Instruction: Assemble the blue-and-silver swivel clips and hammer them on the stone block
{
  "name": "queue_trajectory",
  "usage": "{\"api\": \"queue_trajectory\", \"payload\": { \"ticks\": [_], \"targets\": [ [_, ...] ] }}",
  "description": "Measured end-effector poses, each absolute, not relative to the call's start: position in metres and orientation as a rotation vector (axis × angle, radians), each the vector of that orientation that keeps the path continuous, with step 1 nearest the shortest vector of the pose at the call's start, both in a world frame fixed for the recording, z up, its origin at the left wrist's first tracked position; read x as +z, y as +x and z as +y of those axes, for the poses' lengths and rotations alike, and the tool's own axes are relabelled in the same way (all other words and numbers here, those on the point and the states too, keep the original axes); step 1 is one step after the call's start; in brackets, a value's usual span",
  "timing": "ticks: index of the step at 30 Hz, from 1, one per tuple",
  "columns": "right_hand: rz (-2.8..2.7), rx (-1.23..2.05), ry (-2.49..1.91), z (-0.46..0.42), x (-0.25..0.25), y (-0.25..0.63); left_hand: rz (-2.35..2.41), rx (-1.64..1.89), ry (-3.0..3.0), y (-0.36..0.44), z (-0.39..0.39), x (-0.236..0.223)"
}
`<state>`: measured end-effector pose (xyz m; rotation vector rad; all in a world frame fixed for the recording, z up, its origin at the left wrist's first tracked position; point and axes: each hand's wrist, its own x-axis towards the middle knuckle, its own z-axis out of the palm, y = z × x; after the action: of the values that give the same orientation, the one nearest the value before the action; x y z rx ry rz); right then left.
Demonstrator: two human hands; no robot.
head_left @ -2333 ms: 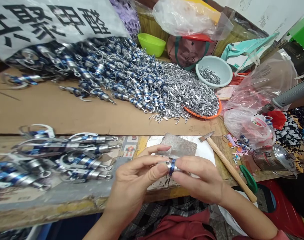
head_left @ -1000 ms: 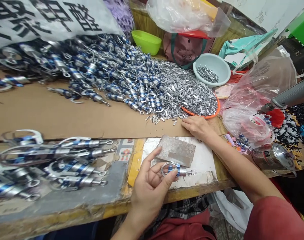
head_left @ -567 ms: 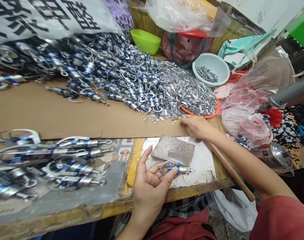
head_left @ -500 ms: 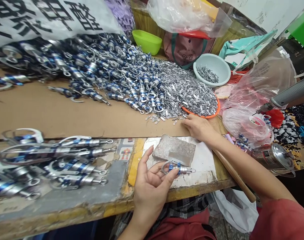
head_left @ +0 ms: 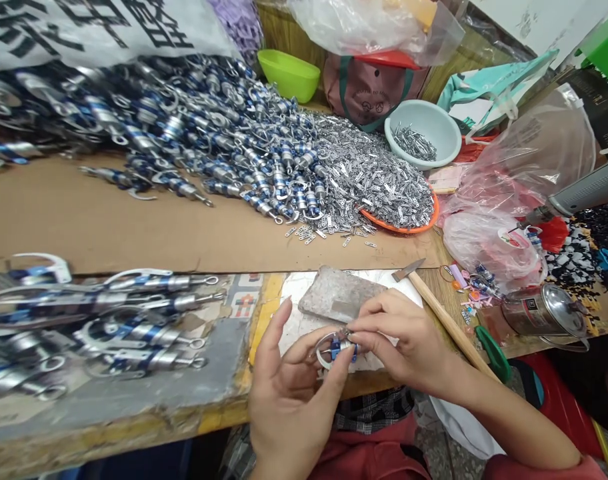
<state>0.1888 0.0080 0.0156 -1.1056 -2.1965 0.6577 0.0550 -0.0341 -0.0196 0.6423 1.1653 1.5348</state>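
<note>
Between its thumb and fingers, my left hand [head_left: 297, 393] grips a small silver and blue metal fitting [head_left: 337, 348] with a curved lever. My right hand [head_left: 409, 337] has its thumb and index finger pinched together at the fitting's upper side; whatever they hold is too small to make out. Just behind both hands lies a flat grey stone block [head_left: 334, 293] on a white patch of the bench. A hammer [head_left: 449, 320] with a wooden handle rests to the right, partly behind my right forearm. Similar fittings [head_left: 149, 327] lie grouped at the left.
Heaped fittings [head_left: 224, 140] cover the back of the cardboard [head_left: 134, 233]. Beside them, small metal link plates [head_left: 384, 173] spill over an orange rim [head_left: 427, 228]. A pale blue bowl [head_left: 449, 137] holds metal pins. A power driver [head_left: 584, 190] juts in at right, above a lidded metal mug [head_left: 544, 313].
My right hand has come back from the edge of the link plate heap to the fitting in my left hand. The hammer's head is now uncovered.
</note>
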Motion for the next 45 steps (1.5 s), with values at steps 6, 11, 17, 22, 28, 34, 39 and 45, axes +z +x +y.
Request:
{"api": "queue_trajectory", "payload": {
  "ticks": [6, 11, 17, 22, 28, 34, 39, 45],
  "targets": [
    [-1.939, 0.805, -1.065, 0.002, 0.017, 0.182, 1.213, 1.511, 0.87, 0.051, -0.036, -0.018],
    [-2.077, 0.401, -0.878, 0.002, 0.01, 0.182, 1.243, 1.434, 1.019, 0.042, -0.028, -0.021],
    [-2.143, 0.337, -0.926, 0.005, 0.003, 0.183, 1.428, 1.46, 1.52, 0.026, -0.015, -0.019],
    [-2.075, 0.388, -0.98, 0.003, 0.001, 0.18, 1.321, 1.515, 1.692, 0.02, -0.01, -0.019],
    [-2.018, 0.478, -0.929, 0.007, 0.003, 0.177, 1.279, 1.493, 1.667, 0.018, -0.007, -0.019],
    [-2.124, 0.388, -0.906, 0.007, 0.005, 0.178, 1.271, 1.461, 1.567, 0.017, -0.006, -0.017],
    [-1.987, 0.515, -0.969, 0.008, 0.002, 0.179, 1.395, 1.384, 1.33, 0.018, -0.004, -0.021],
    [-2.05, 0.499, -0.96, 0.01, 0.003, 0.181, 1.419, 1.391, 1.181, 0.021, -0.004, -0.015]
  ]
}}
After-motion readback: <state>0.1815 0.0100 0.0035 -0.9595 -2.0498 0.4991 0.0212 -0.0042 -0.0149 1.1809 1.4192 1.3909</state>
